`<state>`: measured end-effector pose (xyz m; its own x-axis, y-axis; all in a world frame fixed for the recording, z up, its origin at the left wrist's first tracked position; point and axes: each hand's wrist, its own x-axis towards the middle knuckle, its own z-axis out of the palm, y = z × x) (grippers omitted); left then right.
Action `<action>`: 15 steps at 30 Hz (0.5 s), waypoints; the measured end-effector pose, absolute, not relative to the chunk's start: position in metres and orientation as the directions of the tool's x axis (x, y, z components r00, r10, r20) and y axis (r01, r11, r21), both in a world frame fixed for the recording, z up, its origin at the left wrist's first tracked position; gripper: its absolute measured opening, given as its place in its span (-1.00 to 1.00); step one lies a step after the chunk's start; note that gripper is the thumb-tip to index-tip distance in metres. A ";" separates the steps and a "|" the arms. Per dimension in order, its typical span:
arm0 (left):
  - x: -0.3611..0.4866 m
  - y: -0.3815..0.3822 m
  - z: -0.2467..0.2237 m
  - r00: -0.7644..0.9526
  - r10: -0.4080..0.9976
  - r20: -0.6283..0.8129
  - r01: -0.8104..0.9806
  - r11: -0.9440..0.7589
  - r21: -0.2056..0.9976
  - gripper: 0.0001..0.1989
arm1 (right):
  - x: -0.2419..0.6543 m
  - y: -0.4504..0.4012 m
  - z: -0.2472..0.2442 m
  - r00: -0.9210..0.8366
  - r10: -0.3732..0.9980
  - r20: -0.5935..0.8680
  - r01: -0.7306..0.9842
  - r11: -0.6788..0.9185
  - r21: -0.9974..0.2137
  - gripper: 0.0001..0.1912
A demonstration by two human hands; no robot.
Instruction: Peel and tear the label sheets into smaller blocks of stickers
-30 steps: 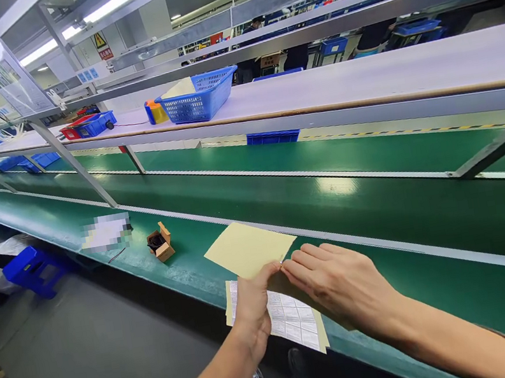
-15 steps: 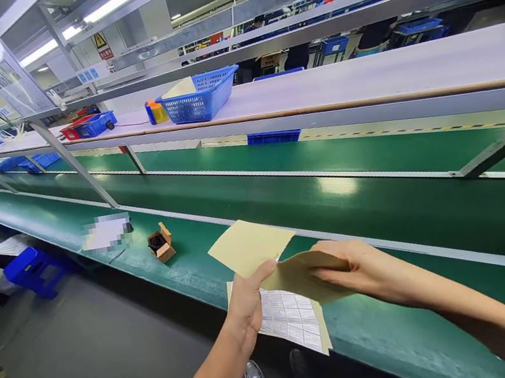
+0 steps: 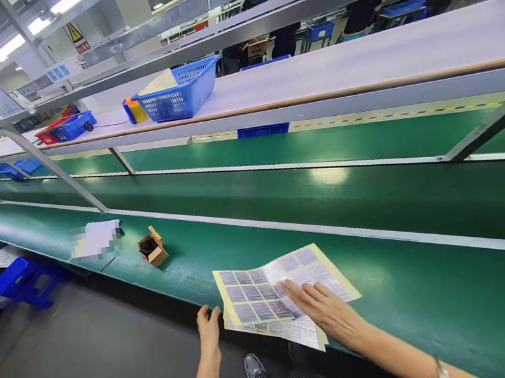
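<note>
One bare right hand lies outstretched on a creased, yellow-edged paper label sheet, lower centre — the left hand, thumb and fingers parted, beside it.

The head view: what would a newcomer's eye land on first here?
Probably the creased label sheet at lower centre, with the right hand laid over it and the left hand close by its left edge. Next comes the long green work surface running across the picture, where a small open cardboard box sits left of the sheet. Higher up, a blue perforated basket stands out on the whitish shelf.
</note>
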<state>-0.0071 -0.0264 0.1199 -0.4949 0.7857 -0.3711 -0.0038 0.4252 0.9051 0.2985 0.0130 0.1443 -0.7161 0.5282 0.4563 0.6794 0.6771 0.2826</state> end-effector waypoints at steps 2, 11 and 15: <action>-0.017 -0.042 0.100 -0.659 0.668 -0.344 0.080 0.518 0.852 -0.63 | 0.297 0.013 0.089 -0.706 0.544 0.453 0.690 0.673 0.267 -0.28; 0.035 -0.056 0.062 -0.112 0.992 0.056 0.764 0.050 0.644 -0.63 | 0.283 -0.009 -0.014 -0.641 0.642 0.422 0.757 0.619 0.209 -0.33; 0.075 -0.042 0.029 0.203 0.977 -0.062 0.831 -0.138 0.539 -0.25 | 0.286 -0.020 -0.027 -0.609 0.682 0.406 0.786 0.589 0.189 -0.36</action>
